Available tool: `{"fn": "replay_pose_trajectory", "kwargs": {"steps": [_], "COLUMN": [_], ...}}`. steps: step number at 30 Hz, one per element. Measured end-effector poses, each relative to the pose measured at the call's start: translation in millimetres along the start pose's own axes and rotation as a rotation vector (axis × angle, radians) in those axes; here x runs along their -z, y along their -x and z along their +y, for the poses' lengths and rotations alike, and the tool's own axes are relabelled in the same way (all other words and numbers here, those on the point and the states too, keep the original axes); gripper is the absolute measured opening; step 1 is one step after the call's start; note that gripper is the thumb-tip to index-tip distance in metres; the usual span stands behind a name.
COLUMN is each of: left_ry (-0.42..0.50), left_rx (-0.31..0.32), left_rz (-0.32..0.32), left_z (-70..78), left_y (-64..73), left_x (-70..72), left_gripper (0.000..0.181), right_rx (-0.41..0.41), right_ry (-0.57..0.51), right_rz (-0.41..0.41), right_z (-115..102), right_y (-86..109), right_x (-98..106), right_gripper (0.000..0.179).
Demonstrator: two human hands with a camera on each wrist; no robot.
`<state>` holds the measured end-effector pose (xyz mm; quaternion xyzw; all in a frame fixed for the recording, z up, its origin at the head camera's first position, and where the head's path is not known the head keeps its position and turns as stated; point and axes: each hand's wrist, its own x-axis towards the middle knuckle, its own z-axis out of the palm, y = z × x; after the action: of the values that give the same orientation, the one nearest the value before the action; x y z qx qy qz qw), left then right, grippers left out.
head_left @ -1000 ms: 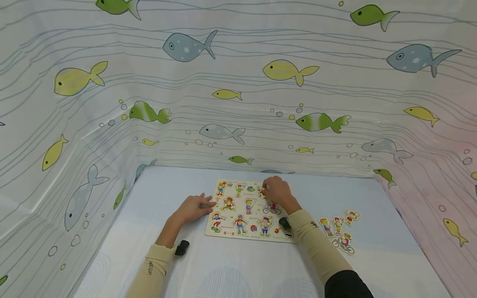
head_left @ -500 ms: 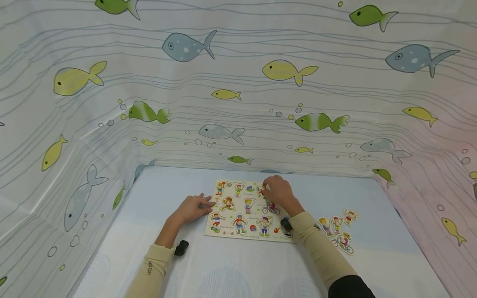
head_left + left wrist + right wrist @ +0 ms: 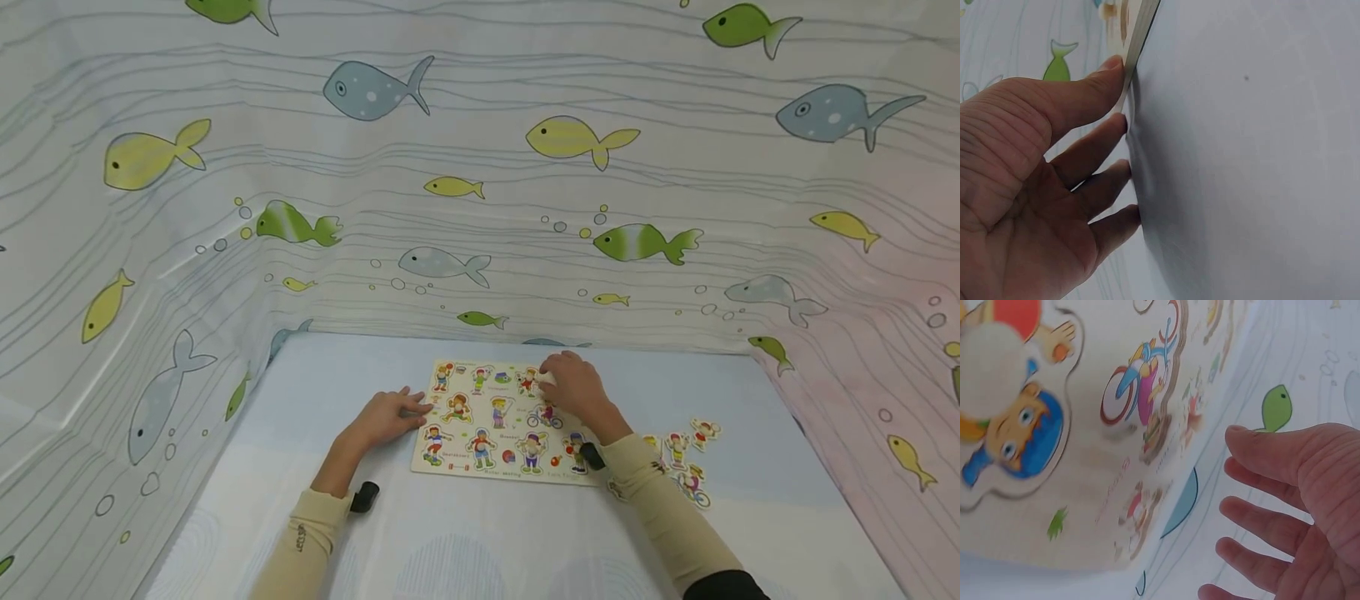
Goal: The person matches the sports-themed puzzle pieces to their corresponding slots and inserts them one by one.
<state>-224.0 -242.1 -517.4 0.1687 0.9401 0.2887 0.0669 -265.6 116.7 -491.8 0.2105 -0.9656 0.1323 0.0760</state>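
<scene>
A cream puzzle board (image 3: 447,463) with several cut-out children playing sports lies flat on the table. My left hand (image 3: 386,418) is at its left edge; in the left wrist view the thumb touches the board's edge and the other fingers reach the tabletop, fairly straight. My right hand (image 3: 581,392) is by the board's upper right corner, fingers apart and holding nothing in the right wrist view. Just left of it a red-clad figure piece (image 3: 527,381) sits in the board. A cyclist piece (image 3: 1141,381) shows lower on the board, partly under the hand in the head view.
Right of the board, loose puzzle pieces (image 3: 678,450) lie together, one a cyclist (image 3: 693,485), some partly behind my right sleeve (image 3: 667,508). A fish-patterned curtain (image 3: 375,167) surrounds the table's (image 3: 420,525) back and sides.
My right hand has let go of the red-clad figure piece, leaving it in the board, and has moved a little right. The left hand has stayed at the board's left edge.
</scene>
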Motion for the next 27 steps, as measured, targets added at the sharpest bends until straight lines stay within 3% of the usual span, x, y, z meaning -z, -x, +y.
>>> {"fn": "replay_pose_trajectory", "kwargs": {"steps": [8,20,27], "left_ry": [-0.015,-0.019,-0.023], "left_rx": [-0.002,-0.011,0.003], "left_rz": [0.002,-0.004,-0.002], "left_z": [-1.9,-1.4,-2.9], "left_y": [-1.0,-0.3,-2.8], "left_x": [0.9,1.3,-2.0], "left_gripper": [0.030,0.030,0.031], "right_rx": [0.034,0.015,-0.036], "right_ry": [0.015,0.033,0.022], "right_rz": [0.003,-0.001,-0.002], "right_z": [10.9,27.6,43.4], "right_y": [17.3,39.8,53.9], "right_x": [12.6,23.9,32.3], "right_gripper": [0.024,0.025,0.025]}}
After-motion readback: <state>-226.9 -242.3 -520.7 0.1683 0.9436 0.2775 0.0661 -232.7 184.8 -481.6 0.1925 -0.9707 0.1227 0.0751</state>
